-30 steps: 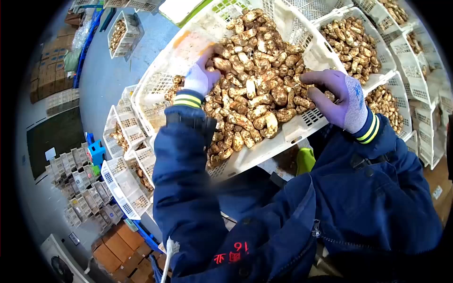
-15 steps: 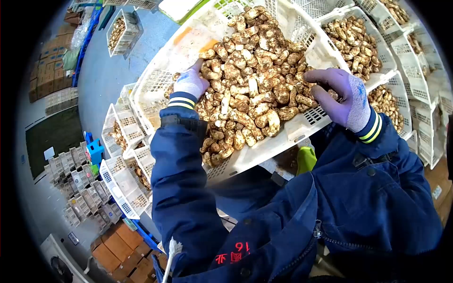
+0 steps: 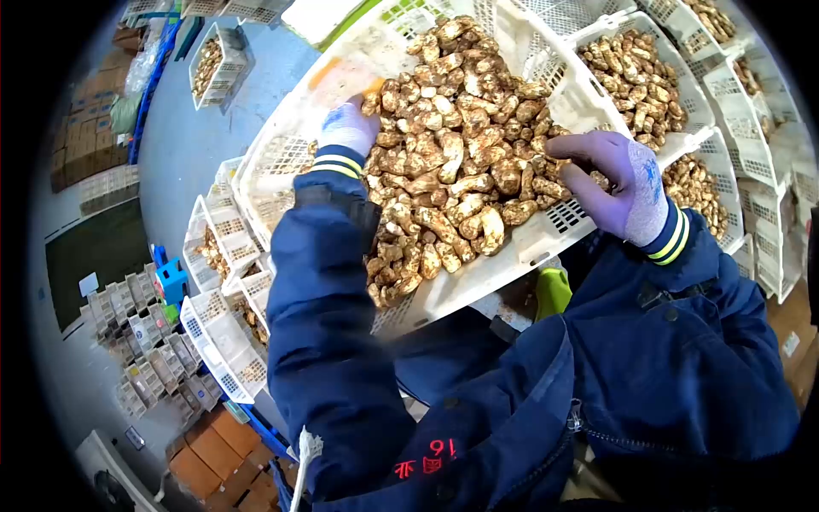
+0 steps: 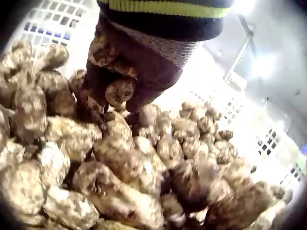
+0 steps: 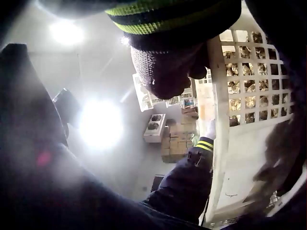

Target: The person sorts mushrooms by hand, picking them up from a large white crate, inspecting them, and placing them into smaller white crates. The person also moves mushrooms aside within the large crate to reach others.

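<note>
A heap of knobbly brown-and-white mushrooms (image 3: pixel 465 145) fills much of a white slatted crate (image 3: pixel 465 290) in front of me. My gloved left hand (image 3: pixel 350 128) is at the heap's left edge. In the left wrist view, that hand's fingers curl round a small mushroom (image 4: pixel 120 91), close over the others. My gloved right hand (image 3: pixel 627 183) stays at the crate's near right rim, its index finger and thumb apart over mushrooms at the edge. Seen from the right wrist, the right hand (image 5: pixel 165 72) shows beside the crate wall, with its fingertips partly hidden.
More crates of mushrooms (image 3: pixel 636 81) stand at the right, with others stacked beyond them. At the left are further white crates (image 3: pixel 226 341), and a separate one (image 3: pixel 217 64) sits on the blue floor. Cardboard boxes (image 3: pixel 213 444) lie at the lower left.
My left hand has drawn back leftward from the upper part of the heap, then shifted slightly up. A long pale mushroom now shows mid-heap. The right hand has barely moved.
</note>
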Demonstrator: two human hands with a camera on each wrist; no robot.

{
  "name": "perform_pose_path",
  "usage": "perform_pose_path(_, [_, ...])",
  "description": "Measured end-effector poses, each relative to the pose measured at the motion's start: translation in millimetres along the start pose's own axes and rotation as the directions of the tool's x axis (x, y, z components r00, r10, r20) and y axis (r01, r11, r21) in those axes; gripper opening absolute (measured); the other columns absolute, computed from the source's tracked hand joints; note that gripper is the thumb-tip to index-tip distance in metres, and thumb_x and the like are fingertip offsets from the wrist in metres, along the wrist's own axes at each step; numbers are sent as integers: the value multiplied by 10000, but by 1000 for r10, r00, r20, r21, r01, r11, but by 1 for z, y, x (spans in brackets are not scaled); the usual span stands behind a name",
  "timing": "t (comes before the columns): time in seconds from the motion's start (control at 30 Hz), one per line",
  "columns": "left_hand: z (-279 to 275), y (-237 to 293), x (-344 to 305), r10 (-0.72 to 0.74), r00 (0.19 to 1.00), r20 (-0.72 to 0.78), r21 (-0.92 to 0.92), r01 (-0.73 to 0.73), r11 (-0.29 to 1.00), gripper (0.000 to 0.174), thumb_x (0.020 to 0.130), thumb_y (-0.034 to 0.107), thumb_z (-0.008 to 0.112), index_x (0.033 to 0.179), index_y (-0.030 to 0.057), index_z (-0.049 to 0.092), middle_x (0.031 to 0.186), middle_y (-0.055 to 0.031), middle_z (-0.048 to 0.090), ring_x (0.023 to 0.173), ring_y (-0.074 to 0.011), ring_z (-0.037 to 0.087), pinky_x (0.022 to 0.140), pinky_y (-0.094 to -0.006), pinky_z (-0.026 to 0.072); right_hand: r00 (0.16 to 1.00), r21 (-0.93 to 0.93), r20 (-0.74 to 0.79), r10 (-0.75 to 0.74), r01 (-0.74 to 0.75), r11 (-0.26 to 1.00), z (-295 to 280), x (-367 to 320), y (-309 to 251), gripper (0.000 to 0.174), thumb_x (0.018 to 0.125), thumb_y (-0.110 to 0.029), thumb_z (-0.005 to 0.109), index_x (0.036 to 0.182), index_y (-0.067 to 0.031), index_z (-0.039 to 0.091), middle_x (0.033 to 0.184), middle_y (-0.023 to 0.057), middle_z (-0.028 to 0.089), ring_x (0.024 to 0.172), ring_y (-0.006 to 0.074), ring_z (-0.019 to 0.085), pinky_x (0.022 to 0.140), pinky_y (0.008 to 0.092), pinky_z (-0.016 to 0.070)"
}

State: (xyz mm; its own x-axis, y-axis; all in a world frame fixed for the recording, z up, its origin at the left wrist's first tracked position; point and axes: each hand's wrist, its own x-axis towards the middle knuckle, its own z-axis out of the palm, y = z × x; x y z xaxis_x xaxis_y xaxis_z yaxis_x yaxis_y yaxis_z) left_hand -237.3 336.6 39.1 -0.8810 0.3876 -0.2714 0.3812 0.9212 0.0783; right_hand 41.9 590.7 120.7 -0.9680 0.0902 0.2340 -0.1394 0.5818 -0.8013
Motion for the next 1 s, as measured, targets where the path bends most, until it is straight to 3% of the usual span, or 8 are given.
perform_pose_path(0.07, [18,16,-1,-6,996,-93,132,19,991,540,807,276,707,1264,19,577,1052,-241,673,1004,-356,649,900,-410,500,1000,-11,-4,-28,28,1000,0,1,0,213,842,-111,658,1047,-56,670,893,134,686,743,264,657,637,339,517])
perform_pose_path(0.23, [-5,-7,-24,-12,1000,4,-885,9,466,418,800,212,716,1107,-64,649,1003,-140,698,819,-203,661,823,-309,523,1000,15,1,14,-14,1000,1,0,0,212,845,-119,653,1046,-53,671,892,129,686,726,245,654,623,330,509])
perform_pose_path(0.5, [-54,81,-148,317,938,-141,-976,-77,-206,479,896,212,502,1286,-64,491,1029,-164,658,583,-146,563,556,-256,464,918,549,85,386,-367,751,-25,-4,2,276,932,-204,584,1109,-4,651,807,57,631,702,116,578,619,271,467])
perform_pose_path(0.57, [-57,123,-173,414,904,-105,-960,17,-279,532,897,177,481,1381,-35,422,1051,-186,643,604,-161,581,566,-265,473,990,387,-124,-60,104,916,-58,-22,13,314,994,-218,490,1157,20,613,792,56,609,692,106,551,609,258,439])
perform_pose_path(0.63, [-58,169,-190,537,839,-89,-975,38,-221,503,902,126,494,1376,-32,436,1061,-200,642,629,-169,599,595,-272,491,997,832,-40,61,-1,555,-105,-49,31,340,1028,-225,415,1191,22,580,887,78,630,784,135,603,699,246,480])
perform_pose_path(0.73, [-35,245,-180,753,293,-590,-505,-861,-61,534,911,172,583,1356,-80,428,1221,-237,569,818,-206,656,772,-304,529,910,662,-266,317,-67,747,-166,-110,46,634,987,-519,388,1045,48,666,649,127,633,608,222,612,609,336,505])
perform_pose_path(0.83, [-47,334,-229,818,575,-21,-995,-89,37,654,902,340,615,1368,-73,413,1280,-250,543,1105,-282,611,913,-335,491,761,872,-250,599,-92,481,-203,-168,31,578,1019,-460,357,1040,29,665,875,122,681,820,219,641,771,326,518])
perform_pose_path(1.0, [-18,350,-220,796,516,-317,-689,-702,181,389,923,138,573,1263,-43,516,1280,-230,545,1112,-286,590,915,-320,487,669,828,-431,606,25,561,-239,-234,60,546,979,-486,464,1079,15,656,1050,138,682,992,240,636,906,356,491])
